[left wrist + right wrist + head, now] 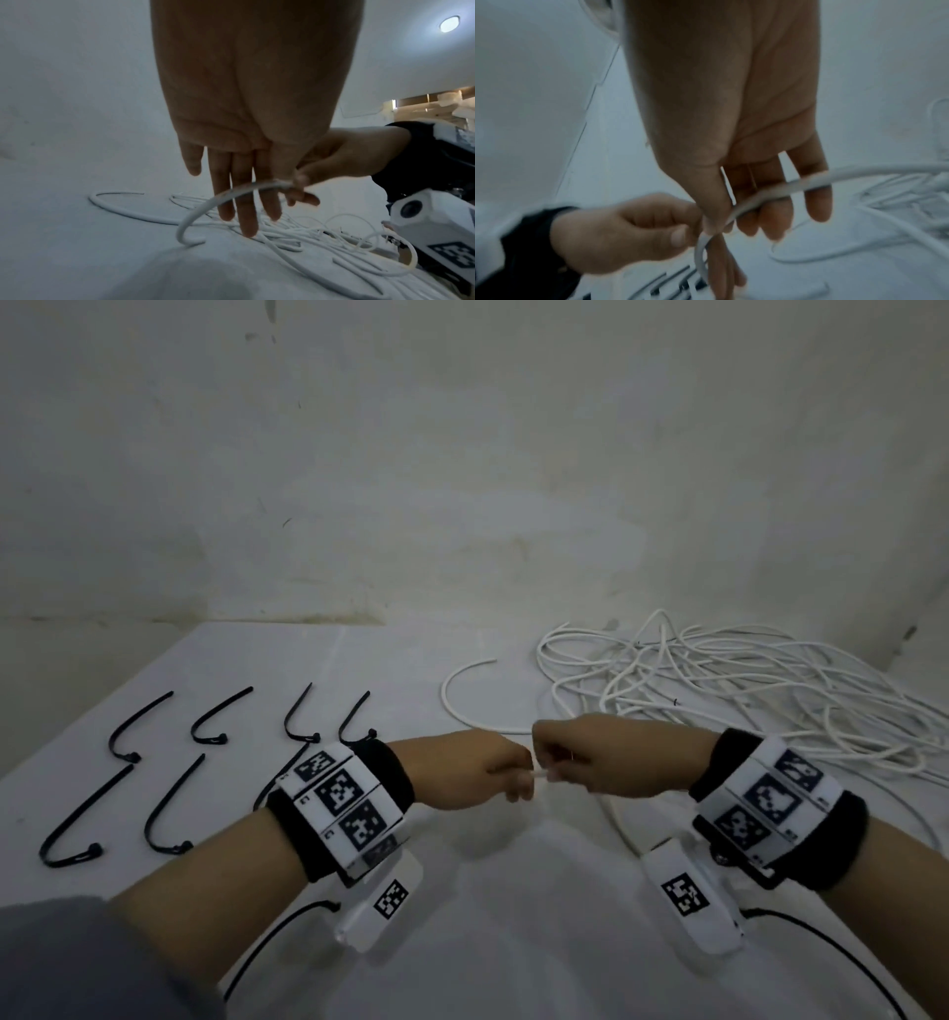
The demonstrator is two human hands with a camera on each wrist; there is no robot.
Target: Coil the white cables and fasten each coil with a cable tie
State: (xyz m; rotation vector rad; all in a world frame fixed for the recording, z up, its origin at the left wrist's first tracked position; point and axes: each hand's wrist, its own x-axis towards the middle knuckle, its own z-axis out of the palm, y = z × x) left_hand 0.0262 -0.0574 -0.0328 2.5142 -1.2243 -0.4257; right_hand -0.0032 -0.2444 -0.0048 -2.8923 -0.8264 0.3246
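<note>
White worktop (359, 660) carries a loose tangle of white cables (719, 690) at far right. Black cable ties (138, 726) lie in rows at left. Above the near centre, my left hand (462, 770) and right hand (601, 757) meet, each grip pinching one raised cable strand (231, 194).

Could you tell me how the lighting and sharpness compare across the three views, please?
Head view: dim, even light, mostly sharp; the black cable ties and tangled white cables read clearly, edges bowed by the wide lens. Left wrist view: bright ceiling lamp flares; the left hand looms dark. Right wrist view: motion-blurred, the right hand soft.
</note>
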